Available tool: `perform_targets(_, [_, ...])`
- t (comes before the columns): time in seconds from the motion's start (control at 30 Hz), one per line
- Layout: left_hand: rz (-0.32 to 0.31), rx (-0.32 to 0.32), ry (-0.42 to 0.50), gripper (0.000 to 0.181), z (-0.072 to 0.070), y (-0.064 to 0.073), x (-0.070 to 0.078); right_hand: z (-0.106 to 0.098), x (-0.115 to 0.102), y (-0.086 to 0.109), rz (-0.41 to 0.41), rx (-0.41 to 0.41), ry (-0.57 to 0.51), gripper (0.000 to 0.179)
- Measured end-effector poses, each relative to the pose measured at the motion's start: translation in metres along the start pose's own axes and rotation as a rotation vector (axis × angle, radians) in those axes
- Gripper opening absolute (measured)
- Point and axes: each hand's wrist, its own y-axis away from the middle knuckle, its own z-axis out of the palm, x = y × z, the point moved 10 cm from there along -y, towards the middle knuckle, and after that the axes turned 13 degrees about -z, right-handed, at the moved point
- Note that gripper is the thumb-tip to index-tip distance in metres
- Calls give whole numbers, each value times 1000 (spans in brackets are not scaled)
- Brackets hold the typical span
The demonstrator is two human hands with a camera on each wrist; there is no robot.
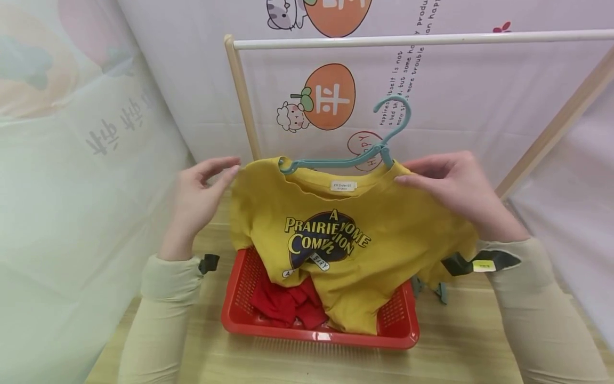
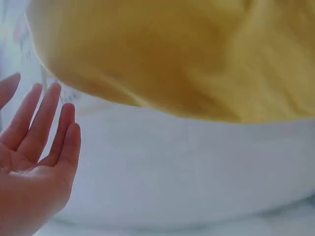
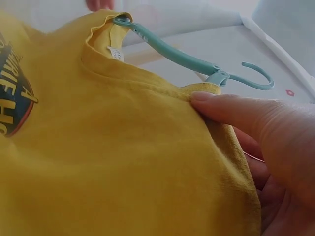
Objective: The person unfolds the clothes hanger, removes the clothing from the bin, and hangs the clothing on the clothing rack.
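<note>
A yellow T-shirt (image 1: 384,240) with dark printed lettering hangs spread between the two hands. A teal folding hanger (image 1: 331,162) runs through its neckline, one arm partly inside the collar, the hook pointing up. My right hand (image 1: 455,181) pinches the shirt at the collar and shoulder beside the hanger's joint; in the right wrist view its thumb (image 3: 226,108) lies over the cloth. At the opposite shoulder is my left hand (image 1: 199,194), fingertips right at the shirt's edge. The left wrist view shows that hand's fingers (image 2: 42,123) extended, with no cloth between them.
Below the shirt stands a red basket (image 1: 312,337) with red cloth (image 1: 288,304) inside. Behind it rises a rack with a white rail (image 1: 431,40) and wooden posts (image 1: 243,101). More teal hanger parts (image 1: 441,292) lie right of the basket on the wooden table (image 1: 460,341).
</note>
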Motion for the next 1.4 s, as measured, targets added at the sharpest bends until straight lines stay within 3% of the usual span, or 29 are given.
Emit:
perform_targets(0.13, [84,-71,-69,27,26,3,20,5,-1,0,-16,-19,-2,40])
perform_targets(0.3, [130,-101,-75,21,44,3,29,12,-6,-1,-51,-38,-18,38])
perform_targets(0.67, [146,-76,-45,17,51,4,32,19,-10,-2,-76,-53,-26,37])
perform_targets(0.9, [135,-207,-93,16,71,5,31,24,-11,-4,-85,-54,-39,33])
perform_targets(1.07, [119,-275,-108,18,75,7,29,24,-12,-4,-87,-51,-32,32])
perform_targets(1.27, [106,-319,-96,25,73,8,29,22,-14,-4,-80,-45,-19,34])
perform_targets(1.4, [119,-318,-62,18,72,7,31,21,-16,-4,-86,-48,-20,34])
